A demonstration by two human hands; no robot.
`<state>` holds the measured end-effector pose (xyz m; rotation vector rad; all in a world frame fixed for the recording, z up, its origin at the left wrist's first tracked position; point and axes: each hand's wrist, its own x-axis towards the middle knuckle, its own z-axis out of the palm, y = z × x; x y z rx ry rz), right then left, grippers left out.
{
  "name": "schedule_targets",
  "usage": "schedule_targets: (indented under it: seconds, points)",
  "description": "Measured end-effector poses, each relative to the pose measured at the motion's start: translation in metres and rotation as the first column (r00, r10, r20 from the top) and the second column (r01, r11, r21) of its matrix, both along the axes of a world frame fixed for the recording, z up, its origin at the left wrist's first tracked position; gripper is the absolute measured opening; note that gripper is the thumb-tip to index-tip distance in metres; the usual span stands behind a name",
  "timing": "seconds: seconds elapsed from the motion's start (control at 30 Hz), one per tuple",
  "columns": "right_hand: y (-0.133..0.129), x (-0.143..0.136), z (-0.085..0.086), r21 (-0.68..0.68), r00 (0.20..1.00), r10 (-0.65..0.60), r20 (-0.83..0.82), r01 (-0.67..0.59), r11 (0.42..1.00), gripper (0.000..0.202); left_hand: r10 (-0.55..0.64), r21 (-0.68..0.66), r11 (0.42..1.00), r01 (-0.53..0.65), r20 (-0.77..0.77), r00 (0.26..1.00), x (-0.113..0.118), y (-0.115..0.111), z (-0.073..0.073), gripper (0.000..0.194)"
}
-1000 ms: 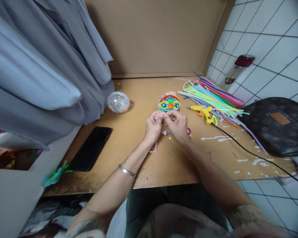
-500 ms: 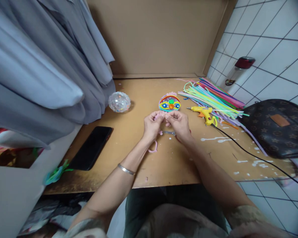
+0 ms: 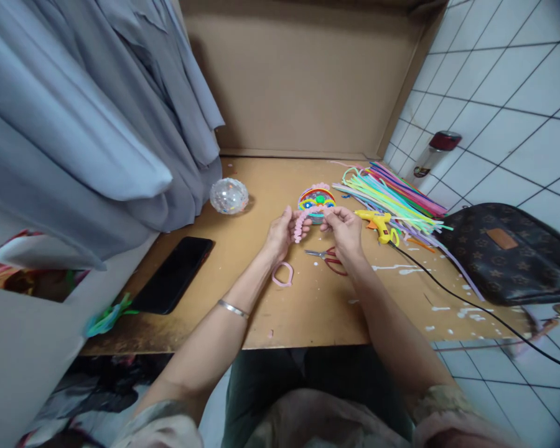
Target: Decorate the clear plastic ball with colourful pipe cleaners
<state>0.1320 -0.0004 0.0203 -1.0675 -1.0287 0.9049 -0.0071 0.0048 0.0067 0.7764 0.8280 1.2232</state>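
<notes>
A curved, wavy pink pipe cleaner [image 3: 301, 224] arches between my two hands above the table. Its right end is pinched in the fingers of my right hand [image 3: 345, 230]. My left hand [image 3: 280, 236] is beside the strip's hanging left part, fingers curled loosely around it. Just behind stands a round ornament [image 3: 318, 196] with colourful pipe-cleaner trim, partly covered by the strip. Below my hands lie red-handled scissors [image 3: 329, 256], their handles partly under my right wrist, and a pink pipe-cleaner loop [image 3: 282, 274].
A clear ball [image 3: 229, 196] and a black phone [image 3: 173, 275] lie to the left. Rightward are a yellow glue gun [image 3: 378, 225] with its cord, a pile of coloured pipe cleaners [image 3: 392, 196], a dark bag [image 3: 518, 255] and a red-capped bottle [image 3: 436, 152].
My hands have moved apart, and the wavy pink strip now shows stretched between them. The scissors and pink loop are more exposed. The view has shifted slightly.
</notes>
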Motion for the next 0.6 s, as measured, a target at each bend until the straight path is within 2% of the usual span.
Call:
schedule_targets:
  seconds: [0.2,0.37,0.5,0.6]
  points:
    - [-0.0018,-0.0001,0.0005,-0.017,1.0,0.005,-0.028,-0.006,1.0,0.019,0.011,0.068,0.998,-0.011,0.008,1.0,0.001,0.0003,-0.0029,0.04]
    - [-0.0027,-0.0017,-0.0015,-0.005,0.999,0.044,0.026,-0.043,0.999,0.018,-0.02,0.07,0.997,0.019,0.008,1.0,0.0005,-0.0025,0.0016,0.031]
    - [-0.0022,-0.003,-0.0026,-0.009,0.998,0.034,0.05,-0.034,0.999,0.015,0.023,0.046,0.999,-0.023,0.008,1.0,0.0015,-0.0038,0.0056,0.018]
    - [-0.0019,-0.0036,-0.0024,0.01,0.999,0.006,0.051,-0.007,1.0,0.016,0.033,0.092,0.995,-0.031,-0.014,0.999,0.001,-0.0042,0.006,0.016]
